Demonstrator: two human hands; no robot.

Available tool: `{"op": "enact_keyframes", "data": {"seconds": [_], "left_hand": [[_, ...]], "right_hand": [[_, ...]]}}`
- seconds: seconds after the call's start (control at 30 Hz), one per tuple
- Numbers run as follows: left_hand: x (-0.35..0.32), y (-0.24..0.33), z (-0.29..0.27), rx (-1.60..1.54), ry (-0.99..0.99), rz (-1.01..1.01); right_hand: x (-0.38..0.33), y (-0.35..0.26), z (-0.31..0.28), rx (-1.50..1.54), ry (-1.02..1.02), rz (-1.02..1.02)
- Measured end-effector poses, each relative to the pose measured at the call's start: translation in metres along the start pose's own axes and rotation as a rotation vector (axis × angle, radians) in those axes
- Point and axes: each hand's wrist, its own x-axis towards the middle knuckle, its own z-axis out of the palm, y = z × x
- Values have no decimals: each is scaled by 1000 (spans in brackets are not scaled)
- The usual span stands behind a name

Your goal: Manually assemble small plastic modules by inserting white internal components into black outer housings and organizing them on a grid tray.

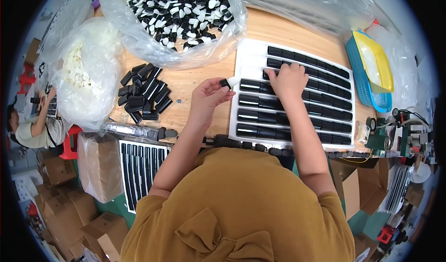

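Observation:
My left hand (210, 97) is closed in a pinch on a small black cap with a white rounded tip (226, 84), beside the left edge of a white tray (236, 67). Rows of glossy black tubes (253, 100) lie end to end in the tray's grooves. Over the upper rows, my right hand (290, 80) has its thumb and fingers curled around a black tube (265, 75) near the left end of its row; the palm hides part of that row. Left of that tube, a short stretch of white groove shows.
A loose pile of black tubes (145, 92) lies left of my left hand. Behind it, a clear bag (209, 58) holds many black-and-white pieces; another bag (100, 104) holds whitish ones. Blue and yellow baskets (383, 102) stand right of the tray. A person (37, 127) works at far left.

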Motion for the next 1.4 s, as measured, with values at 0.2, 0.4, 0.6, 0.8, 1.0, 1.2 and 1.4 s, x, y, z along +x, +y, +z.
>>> {"op": "enact_keyframes", "data": {"seconds": [0.2, 0.4, 0.6, 0.8, 1.0, 1.2, 1.4], "left_hand": [[4, -3, 3, -12, -32, 0], [6, -6, 5, 3, -21, -30], [-6, 10, 14, 42, -84, 7], [-14, 19, 27, 52, -179, 39], [-22, 28, 27, 141, -253, 45], [-31, 44, 24, 221, -351, 0], [-42, 52, 26, 450, -359, 45]], "right_hand": [[-5, -10, 9, 43, 21, 59], [-12, -17, 15, 678, 60, 70], [-36, -22, -34, 1631, -260, 214], [-53, -22, -51, 1738, -368, 182], [-58, -14, -69, 1690, -562, 89], [-57, -1, -87, 1463, -791, -102], [-60, -1, -88, 1276, -746, -271]]}}
